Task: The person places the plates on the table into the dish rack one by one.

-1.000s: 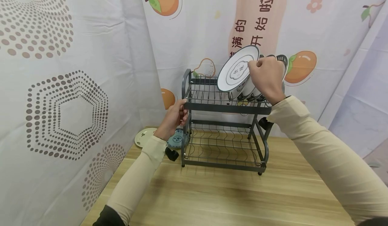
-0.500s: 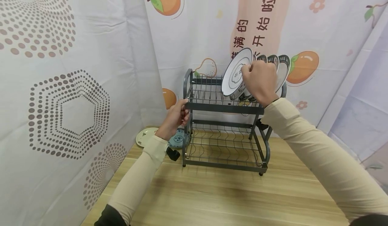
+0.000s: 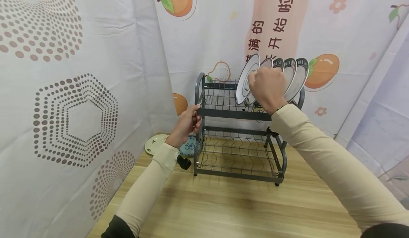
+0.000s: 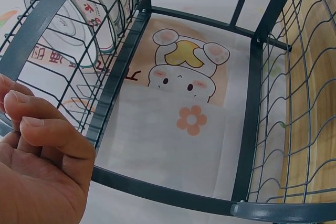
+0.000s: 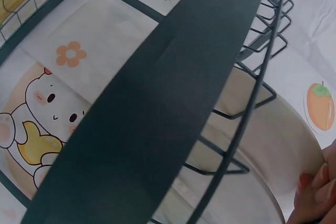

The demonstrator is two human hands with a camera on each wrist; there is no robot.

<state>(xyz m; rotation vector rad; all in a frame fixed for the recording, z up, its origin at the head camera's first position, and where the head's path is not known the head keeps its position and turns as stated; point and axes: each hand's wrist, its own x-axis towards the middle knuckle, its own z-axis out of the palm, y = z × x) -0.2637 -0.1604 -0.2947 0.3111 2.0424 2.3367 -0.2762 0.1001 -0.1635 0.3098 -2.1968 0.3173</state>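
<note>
The leftmost plate (image 3: 244, 85), right of centre in the head view, stands tilted over the upper tier, its rim pinched by the thumb and curled fingers (image 5: 305, 195) of the right hand (image 3: 268, 89). Whether its lower edge is seated between the wires cannot be told. Just to its right, partly behind that hand, four other plates (image 3: 303, 76) stand on edge in a row. Left of centre, the left hand (image 3: 185, 124) grips the front corner of the dish rack (image 3: 236, 114), its fingers curled. Progress, as a judgement: the row of four looks settled, and the pinched plate seems close to joining it, release not yet done. Farther out, lower left of centre, a cream plate (image 3: 156, 144) and a blue plate (image 3: 189, 146) lie on the tabletop (image 3: 223, 209); they may remain to be handled.
</note>
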